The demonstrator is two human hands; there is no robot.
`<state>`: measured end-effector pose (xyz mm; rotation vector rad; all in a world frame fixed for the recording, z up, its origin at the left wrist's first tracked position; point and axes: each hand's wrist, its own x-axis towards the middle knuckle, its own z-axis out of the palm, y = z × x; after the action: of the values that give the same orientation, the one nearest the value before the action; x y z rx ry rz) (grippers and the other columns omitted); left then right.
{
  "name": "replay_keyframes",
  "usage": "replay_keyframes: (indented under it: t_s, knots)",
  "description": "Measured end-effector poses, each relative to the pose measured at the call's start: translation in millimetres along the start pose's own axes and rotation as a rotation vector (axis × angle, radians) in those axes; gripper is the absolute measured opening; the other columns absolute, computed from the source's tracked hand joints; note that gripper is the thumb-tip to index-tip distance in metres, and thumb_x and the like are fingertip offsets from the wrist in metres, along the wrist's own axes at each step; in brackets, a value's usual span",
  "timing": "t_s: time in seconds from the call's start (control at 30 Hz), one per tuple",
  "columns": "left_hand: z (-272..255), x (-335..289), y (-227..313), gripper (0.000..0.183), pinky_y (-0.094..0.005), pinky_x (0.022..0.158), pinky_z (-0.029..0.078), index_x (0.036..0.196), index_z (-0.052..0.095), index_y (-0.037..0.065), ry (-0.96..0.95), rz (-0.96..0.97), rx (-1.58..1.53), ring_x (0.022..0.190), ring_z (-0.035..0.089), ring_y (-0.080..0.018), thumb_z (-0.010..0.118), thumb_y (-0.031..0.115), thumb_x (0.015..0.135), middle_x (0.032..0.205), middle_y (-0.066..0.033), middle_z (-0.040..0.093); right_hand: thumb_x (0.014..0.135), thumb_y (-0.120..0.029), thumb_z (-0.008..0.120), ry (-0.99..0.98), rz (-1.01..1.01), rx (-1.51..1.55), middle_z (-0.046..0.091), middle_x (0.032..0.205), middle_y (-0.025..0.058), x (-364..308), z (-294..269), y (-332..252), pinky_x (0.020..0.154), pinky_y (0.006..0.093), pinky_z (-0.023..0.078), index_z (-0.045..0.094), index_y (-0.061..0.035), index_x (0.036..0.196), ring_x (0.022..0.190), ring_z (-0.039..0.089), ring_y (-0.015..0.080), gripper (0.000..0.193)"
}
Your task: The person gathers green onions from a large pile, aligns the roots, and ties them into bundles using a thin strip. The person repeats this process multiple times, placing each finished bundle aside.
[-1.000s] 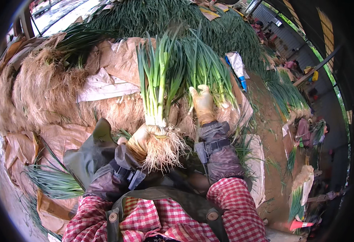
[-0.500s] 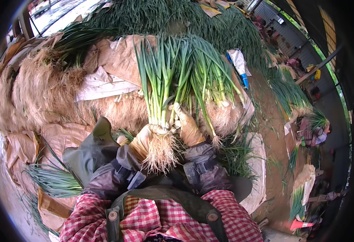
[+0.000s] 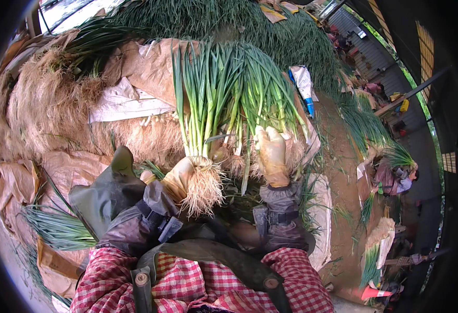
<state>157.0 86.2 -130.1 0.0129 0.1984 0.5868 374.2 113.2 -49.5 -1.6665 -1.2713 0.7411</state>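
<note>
My gloved left hand (image 3: 179, 180) is closed around the lower stalks of a bunch of green onions (image 3: 204, 115). Its pale roots hang below the fist, and the long leaves point away from me. To the right, my gloved right hand (image 3: 272, 156) has its fingers curled at the white stalk bases of loose green onions (image 3: 264, 99) on the heap. The back of the glove hides how many stalks it grips. One limp leaf (image 3: 246, 167) dangles just left of that glove. Soil covers parts of both gloves.
Root-side-out heaps of green onions (image 3: 41, 112) lie at the left, partly under brown sacking (image 3: 150, 70). A larger green pile (image 3: 208, 21) stands behind. At the right are a white-and-blue bag (image 3: 303, 86), a pale sack (image 3: 320, 219) and an orange cone (image 3: 375, 293). Loose leaves (image 3: 59, 227) lie lower left.
My right hand has left the held bunch and moved right to the loose green onions. My left hand keeps the bunch, shifted slightly left, and the roots now hang to its right.
</note>
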Motion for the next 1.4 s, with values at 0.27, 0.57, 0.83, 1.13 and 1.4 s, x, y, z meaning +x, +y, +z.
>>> replay_keyframes:
  t_s: [0.27, 0.57, 0.83, 1.13, 1.4]
  knots:
    - [2, -7, 7, 0.025, -0.0386, 0.065, 0.054, 0.099, 0.058, 0.000, -0.006, 0.081, 0.033, 0.072, 0.063, -0.0266, 0.057, 0.002, 0.074, 0.086, -0.0130, 0.065, 0.086, -0.038, 0.061, -0.141, -0.105, -0.179, 0.065, 0.086, 0.0116, 17, 53, 28, 0.061, 0.0332, 0.048, 0.059, -0.0028, 0.100, 0.070, 0.062, 0.0218, 0.039]
    - [3, -3, 0, 0.020, -0.0335, 0.062, 0.054, 0.092, 0.059, -0.005, 0.088, 0.096, 0.086, 0.067, 0.063, -0.0244, 0.050, 0.003, 0.076, 0.078, -0.0163, 0.064, 0.083, -0.006, 0.059, -0.651, -0.218, -0.075, 0.064, 0.092, 0.0102, -50, 57, 51, 0.075, 0.0283, 0.046, 0.058, 0.0046, 0.105, 0.082, 0.058, 0.0161, 0.024]
    - [-1, -7, 14, 0.019, -0.0400, 0.060, 0.054, 0.097, 0.056, 0.000, 0.208, 0.048, 0.112, 0.062, 0.062, -0.0281, 0.053, 0.001, 0.079, 0.069, -0.0130, 0.059, 0.083, -0.034, 0.060, -1.233, -0.120, -0.970, 0.063, 0.070, 0.0062, -92, -22, 53, 0.059, 0.0340, 0.046, 0.065, -0.0083, 0.089, 0.061, 0.059, 0.0245, 0.027]
    - [10, -5, 20, 0.008, -0.0416, 0.062, 0.054, 0.086, 0.058, -0.004, 0.270, 0.059, 0.166, 0.064, 0.063, -0.0282, 0.053, 0.001, 0.080, 0.073, -0.0156, 0.062, 0.086, -0.047, 0.051, -0.247, -0.076, -0.969, 0.062, 0.077, 0.0194, 61, 75, 27, 0.067, 0.0479, 0.046, 0.062, 0.0003, 0.092, 0.073, 0.059, 0.0415, 0.049]
    - [1, -2, -3, 0.010, -0.0340, 0.056, 0.053, 0.081, 0.060, -0.005, 0.287, 0.087, 0.383, 0.060, 0.062, -0.0248, 0.057, 0.003, 0.078, 0.070, -0.0147, 0.062, 0.086, -0.020, 0.056, -0.264, -0.440, -0.287, 0.065, 0.070, 0.0109, -22, 72, 66, 0.052, 0.0352, 0.046, 0.064, -0.0037, 0.097, 0.055, 0.059, 0.0232, 0.021]
